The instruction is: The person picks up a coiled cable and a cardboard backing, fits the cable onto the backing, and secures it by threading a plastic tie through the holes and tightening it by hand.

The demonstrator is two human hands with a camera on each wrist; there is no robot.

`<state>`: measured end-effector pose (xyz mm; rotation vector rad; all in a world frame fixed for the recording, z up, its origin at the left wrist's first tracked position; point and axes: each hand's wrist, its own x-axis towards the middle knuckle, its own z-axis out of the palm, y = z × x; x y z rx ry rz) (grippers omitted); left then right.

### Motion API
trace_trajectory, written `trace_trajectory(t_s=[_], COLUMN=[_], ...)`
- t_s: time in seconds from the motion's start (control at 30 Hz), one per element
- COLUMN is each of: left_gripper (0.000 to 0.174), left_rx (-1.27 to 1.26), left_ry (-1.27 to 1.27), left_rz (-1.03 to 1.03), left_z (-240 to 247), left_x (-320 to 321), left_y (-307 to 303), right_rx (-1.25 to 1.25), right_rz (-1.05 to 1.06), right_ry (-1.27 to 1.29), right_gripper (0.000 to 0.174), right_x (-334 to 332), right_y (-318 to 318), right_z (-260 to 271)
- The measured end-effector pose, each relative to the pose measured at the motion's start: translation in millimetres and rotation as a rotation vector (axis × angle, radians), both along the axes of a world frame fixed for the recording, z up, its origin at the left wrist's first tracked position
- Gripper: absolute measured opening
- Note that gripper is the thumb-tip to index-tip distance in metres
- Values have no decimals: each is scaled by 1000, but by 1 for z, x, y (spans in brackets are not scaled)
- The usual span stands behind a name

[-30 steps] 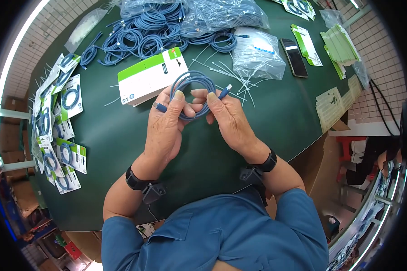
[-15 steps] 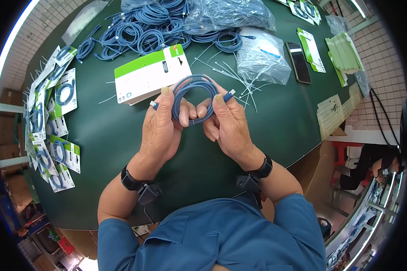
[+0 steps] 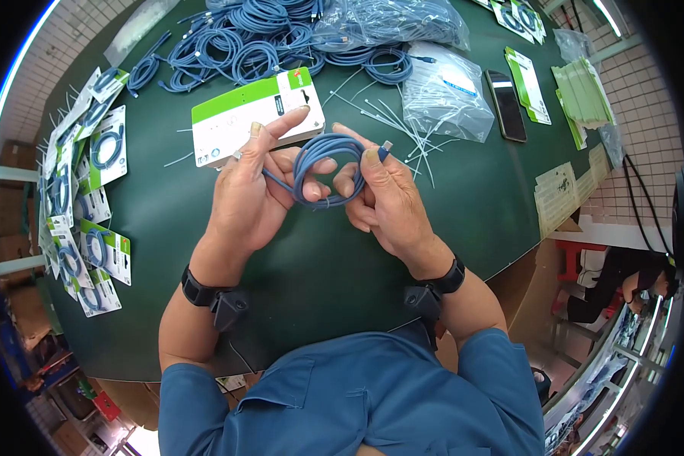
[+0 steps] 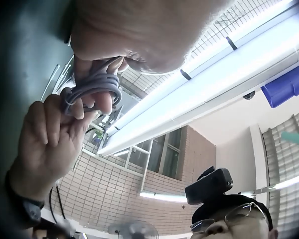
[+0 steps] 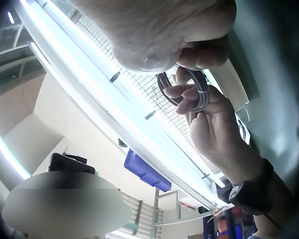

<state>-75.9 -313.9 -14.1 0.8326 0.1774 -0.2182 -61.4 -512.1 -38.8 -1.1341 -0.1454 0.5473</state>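
Both hands hold a coiled blue USB cable [image 3: 328, 144] up over the table, a thin tie showing at its lower edge. My right hand [image 3: 395, 201] pinches the coil's right side between thumb and fingers, and a metal-tipped plug [image 3: 386, 149] pokes out by that thumb. On the other side, my left hand [image 3: 239, 194] has fingers hooked through the loop, its thumb and index finger raised and spread. One cable end crosses the left palm, its plug partly hidden near the thumb. In the right wrist view the left fingers [image 5: 188, 97] reach through the coil.
Behind the hands lies a stack of white-and-green cards [image 3: 243, 114]. Loose zip ties [image 3: 391, 121] and a plastic bag [image 3: 444, 99] are further right, near a phone [image 3: 505, 106]. Blue cables [image 3: 254, 45] pile up at the back; carded cables [image 3: 106, 148] line the left edge.
My left hand has moved left and its thumb and index finger have spread off the coil. A length of cable now stretches from the coil toward the left palm.
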Motion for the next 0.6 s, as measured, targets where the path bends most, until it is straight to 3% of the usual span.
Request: trace_trajectory(t_s=[0.17, 0.5, 0.6], left_gripper=[63, 61, 57], left_rx=[358, 421, 379], left_ry=[-54, -49, -40], left_rz=[-176, -239, -296], left_z=[4, -6, -6], left_x=[0, -5, -11], left_y=[17, 15, 10], right_rx=[-36, -108, -210], right_rz=[60, 142, 351], right_ry=[-7, -24, -104], right_gripper=[58, 44, 42], right_x=[0, 1, 5], right_y=[0, 0, -6], right_z=[-1, -4, -4])
